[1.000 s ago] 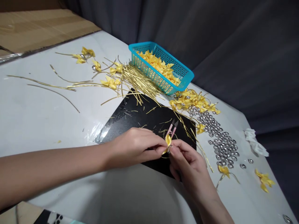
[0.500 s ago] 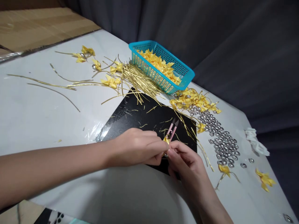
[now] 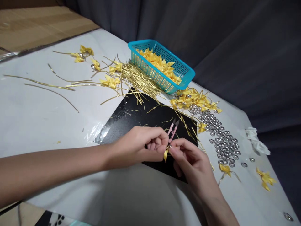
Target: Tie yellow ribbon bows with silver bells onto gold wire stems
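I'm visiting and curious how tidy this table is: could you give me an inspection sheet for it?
Surface: white table, black mat.
Job's things: bows in a blue basket and loose; gold strands; silver pieces; snips on the mat.
Clutter: gold scraps on the mat; white wad near the right edge.
Grip: right hand pinches a bow; left hand at it, hold unclear.
Cables: nothing seen.
Surroundings: dark curtain behind, cardboard at far left.
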A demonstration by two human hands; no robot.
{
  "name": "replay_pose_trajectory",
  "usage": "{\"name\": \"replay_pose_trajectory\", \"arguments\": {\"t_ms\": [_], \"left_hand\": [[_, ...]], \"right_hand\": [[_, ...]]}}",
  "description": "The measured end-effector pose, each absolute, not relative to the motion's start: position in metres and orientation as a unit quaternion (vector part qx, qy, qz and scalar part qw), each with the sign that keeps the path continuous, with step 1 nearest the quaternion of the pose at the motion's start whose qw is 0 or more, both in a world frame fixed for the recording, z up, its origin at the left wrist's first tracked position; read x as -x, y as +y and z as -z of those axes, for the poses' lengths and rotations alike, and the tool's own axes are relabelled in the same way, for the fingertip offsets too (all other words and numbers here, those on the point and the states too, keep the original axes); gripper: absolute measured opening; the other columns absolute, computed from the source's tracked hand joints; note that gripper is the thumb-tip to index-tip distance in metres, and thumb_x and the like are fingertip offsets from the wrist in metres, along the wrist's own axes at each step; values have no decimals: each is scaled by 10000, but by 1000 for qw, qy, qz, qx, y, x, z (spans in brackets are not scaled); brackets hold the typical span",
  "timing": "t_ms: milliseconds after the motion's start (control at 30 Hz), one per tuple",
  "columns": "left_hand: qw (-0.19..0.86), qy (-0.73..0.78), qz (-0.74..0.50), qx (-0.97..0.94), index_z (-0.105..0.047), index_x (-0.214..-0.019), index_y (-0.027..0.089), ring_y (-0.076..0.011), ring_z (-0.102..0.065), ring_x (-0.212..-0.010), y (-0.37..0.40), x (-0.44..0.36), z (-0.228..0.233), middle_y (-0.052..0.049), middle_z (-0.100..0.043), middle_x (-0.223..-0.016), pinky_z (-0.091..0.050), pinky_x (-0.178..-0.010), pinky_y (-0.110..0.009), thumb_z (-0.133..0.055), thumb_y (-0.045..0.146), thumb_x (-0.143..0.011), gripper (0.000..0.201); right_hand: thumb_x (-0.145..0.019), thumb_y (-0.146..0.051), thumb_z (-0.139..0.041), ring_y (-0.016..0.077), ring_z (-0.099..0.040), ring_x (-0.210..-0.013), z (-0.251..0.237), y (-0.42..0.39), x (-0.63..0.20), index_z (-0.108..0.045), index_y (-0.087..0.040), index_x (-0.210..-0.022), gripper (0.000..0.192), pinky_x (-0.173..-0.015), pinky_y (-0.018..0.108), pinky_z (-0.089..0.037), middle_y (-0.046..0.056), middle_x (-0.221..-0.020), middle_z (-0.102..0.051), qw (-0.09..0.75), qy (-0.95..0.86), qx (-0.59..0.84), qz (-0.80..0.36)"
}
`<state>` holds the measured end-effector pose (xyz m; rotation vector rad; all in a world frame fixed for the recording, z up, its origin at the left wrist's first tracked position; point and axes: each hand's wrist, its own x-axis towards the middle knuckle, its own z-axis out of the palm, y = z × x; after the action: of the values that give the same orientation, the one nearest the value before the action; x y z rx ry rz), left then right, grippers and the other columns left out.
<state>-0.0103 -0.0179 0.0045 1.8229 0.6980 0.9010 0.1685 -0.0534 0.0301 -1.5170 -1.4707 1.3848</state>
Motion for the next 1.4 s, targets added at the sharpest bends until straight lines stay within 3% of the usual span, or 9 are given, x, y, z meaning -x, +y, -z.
{"name": "replay_pose_trajectory", "arguments": {"t_ms": [200,367,567,733,1000,1133,1400], "left_hand": [[520,363,-375,-676,-519,-780,164,-54,-482,-574,-19,7,-13,37,-529,-661,-390,-518,-134,-514,237,-822,84],[610,351,-319,-635,-533,-870,164,-75,-533,-581,-18,7,-14,24,-593,-669,-418,-510,-154,-604,297,-762,185],[676,350,-302,-574,-616,-822,120,-88,-609,-676,-15,4,-12,-12,-647,-710,-458,-589,-154,-625,187,-730,114],[708,367,-303,-522,-653,-819,109,-81,-631,-635,-12,2,-13,-11,-676,-680,-457,-574,-141,-633,163,-720,114],[774,366,-295,-424,-659,-757,93,-82,-635,-571,-12,0,-14,-12,-689,-635,-486,-598,-174,-660,106,-675,83],[798,341,-289,-404,-660,-760,86,-83,-633,-563,-9,1,-13,-14,-691,-642,-494,-608,-193,-690,104,-651,114],[796,324,-295,-417,-646,-763,94,-74,-613,-543,-6,3,-13,4,-665,-621,-477,-581,-182,-679,70,-663,107]], "right_hand": [[-817,-467,-570,33,-337,-398,-29,-55,-171,-544,-170,-821,299,-351,137,-277,-43,-577,-402,309,-540,583,-522],[-826,-465,-567,28,-354,-398,-28,-54,-171,-548,-177,-840,289,-359,120,-288,-49,-568,-404,314,-542,582,-519],[-819,-447,-582,29,-369,-408,-29,-55,-170,-565,-167,-809,280,-370,123,-276,-36,-583,-437,310,-548,588,-509],[-809,-447,-589,31,-352,-400,-29,-54,-169,-566,-165,-794,283,-366,128,-276,-45,-555,-408,309,-530,600,-514],[-824,-407,-572,39,-345,-427,-32,-54,-172,-565,-151,-780,260,-373,146,-256,-16,-595,-479,285,-575,590,-490],[-829,-411,-575,49,-327,-433,-33,-54,-174,-560,-158,-788,256,-378,152,-248,-33,-543,-422,279,-586,598,-471],[-854,-449,-532,46,-346,-437,-31,-53,-172,-577,-153,-816,302,-378,166,-288,-3,-650,-497,271,-564,567,-535]]}}
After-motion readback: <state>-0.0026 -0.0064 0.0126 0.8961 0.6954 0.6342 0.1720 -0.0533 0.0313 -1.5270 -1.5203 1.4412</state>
